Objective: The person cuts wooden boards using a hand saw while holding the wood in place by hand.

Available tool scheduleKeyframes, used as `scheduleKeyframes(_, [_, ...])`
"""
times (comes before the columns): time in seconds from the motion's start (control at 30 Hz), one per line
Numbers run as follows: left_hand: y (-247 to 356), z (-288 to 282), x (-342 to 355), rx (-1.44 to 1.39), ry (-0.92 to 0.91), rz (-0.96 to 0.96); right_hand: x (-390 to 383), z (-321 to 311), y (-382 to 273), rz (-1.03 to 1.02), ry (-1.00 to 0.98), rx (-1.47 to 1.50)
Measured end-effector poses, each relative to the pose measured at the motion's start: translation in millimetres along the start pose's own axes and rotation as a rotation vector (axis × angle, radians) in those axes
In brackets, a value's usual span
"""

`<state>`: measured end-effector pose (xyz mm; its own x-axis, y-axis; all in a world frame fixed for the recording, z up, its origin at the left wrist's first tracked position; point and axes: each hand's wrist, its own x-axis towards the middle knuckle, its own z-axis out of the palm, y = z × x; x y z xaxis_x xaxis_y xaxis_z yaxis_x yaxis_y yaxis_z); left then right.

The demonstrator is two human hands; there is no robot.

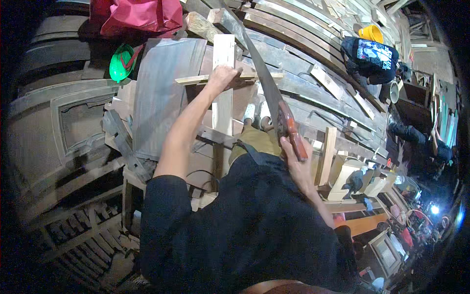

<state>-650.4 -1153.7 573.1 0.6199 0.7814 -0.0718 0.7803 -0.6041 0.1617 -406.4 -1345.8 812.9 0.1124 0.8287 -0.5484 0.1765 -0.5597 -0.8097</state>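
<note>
My right hand (299,165) is closed around the reddish-brown wooden handle of a handsaw (264,73). The saw's long blade points away from me and tapers toward the top of the view, passing just right of a pale wooden board (223,51). My left hand (224,78) is closed on a thin wooden strip (192,80) that lies crosswise over that board. Its fingers are partly hidden, so I cannot tell whether they grip the board as well. The blade crosses over the strip's right part; I cannot tell whether they touch.
A grey panel (164,93) lies left of the board, beside a green hard hat (122,62) and a red cloth-like bundle (142,17). Long planks (289,56) stretch beyond. Two other people are at the right, one near a yellow bucket (371,33). An upright wood piece (327,154) stands near my right hand.
</note>
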Motion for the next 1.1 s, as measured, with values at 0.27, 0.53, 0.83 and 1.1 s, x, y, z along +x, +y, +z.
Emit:
scheduleKeyframes(0.27, [3, -2, 0, -0.086, -0.116, -0.101, 8, 24, 3, -0.220, -0.040, -0.175])
scheduleKeyframes(0.53, [3, -1, 6, -0.221, -0.072, -0.078, 91, 51, 11, -0.119, -0.028, 0.198])
scheduleKeyframes(0.83, [2, -13, 7, -0.107, -0.016, -0.087, 6, 12, 16, -0.205, -0.080, -0.201])
scheduleKeyframes(1.1, [-5, -4, 6, -0.103, -0.046, 0.030, 90, 44, 22, -0.156, 0.067, -0.024])
